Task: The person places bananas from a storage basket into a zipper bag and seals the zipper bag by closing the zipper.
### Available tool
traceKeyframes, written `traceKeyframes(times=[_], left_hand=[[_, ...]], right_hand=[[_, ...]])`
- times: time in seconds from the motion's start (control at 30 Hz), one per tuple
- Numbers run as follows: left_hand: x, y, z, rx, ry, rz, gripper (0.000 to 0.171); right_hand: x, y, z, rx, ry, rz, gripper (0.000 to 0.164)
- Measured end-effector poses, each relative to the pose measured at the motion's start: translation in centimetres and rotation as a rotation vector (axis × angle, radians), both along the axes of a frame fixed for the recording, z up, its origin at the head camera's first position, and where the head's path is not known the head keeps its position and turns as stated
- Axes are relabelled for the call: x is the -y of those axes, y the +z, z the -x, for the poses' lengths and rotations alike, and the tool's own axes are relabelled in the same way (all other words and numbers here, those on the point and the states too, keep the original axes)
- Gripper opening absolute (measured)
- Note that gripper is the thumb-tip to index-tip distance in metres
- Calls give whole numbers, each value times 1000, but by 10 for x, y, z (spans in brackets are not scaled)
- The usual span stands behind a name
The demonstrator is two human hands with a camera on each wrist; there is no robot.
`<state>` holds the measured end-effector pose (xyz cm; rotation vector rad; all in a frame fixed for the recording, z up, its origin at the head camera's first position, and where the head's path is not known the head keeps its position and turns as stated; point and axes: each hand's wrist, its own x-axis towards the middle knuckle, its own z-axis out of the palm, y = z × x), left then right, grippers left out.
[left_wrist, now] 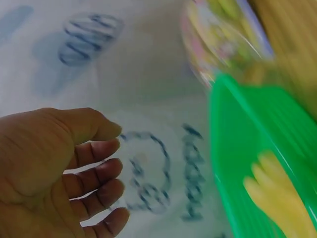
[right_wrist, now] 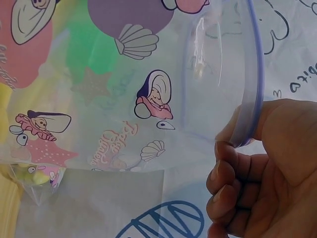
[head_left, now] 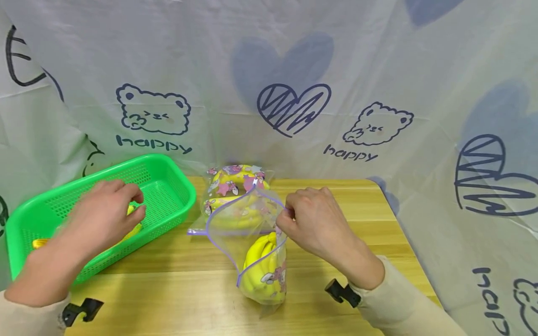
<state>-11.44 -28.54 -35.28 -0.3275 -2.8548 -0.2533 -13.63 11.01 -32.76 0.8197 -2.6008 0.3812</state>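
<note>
My right hand point(head_left: 313, 221) pinches the rim of a clear zip bag point(right_wrist: 153, 94) between thumb and forefinger. The mouth of that bag gapes wide, edged by a purple zip strip, and pink cartoon figures cover its side. Inside sits a bunch of yellow bananas point(head_left: 258, 256). Over the green basket point(head_left: 185, 179) my left hand point(head_left: 102, 212) hovers with its fingers loosely bent. Nothing lies in its grasp in the left wrist view. Another yellow bunch of bananas point(left_wrist: 277, 193) lies in the basket, partly hidden by the left hand in the head view.
Behind the gaping bag, filled patterned bags point(head_left: 235, 179) with yellow fruit inside stand against the back sheet. All of this rests on a wooden table point(head_left: 180, 294). A white sheet point(head_left: 227, 130) printed with bears and hearts hangs around the back and sides.
</note>
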Motion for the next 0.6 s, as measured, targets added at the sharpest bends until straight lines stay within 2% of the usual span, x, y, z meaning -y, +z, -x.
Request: traceKeyframes(times=[0.13, 0.33, 0.47, 0.6], left_hand=[[41, -16, 2, 133, 49, 59, 27], [93, -49, 4, 293, 99, 137, 38], [114, -70, 5, 353, 85, 152, 43], [123, -85, 7, 402, 74, 155, 49]], right_hand=[[0, 0, -1, -1, 1, -3, 32], [-1, -1, -1, -8, 2, -9, 32], [-2, -2, 0, -3, -2, -15, 32], [-2, -2, -1, 16, -11, -22, 32]])
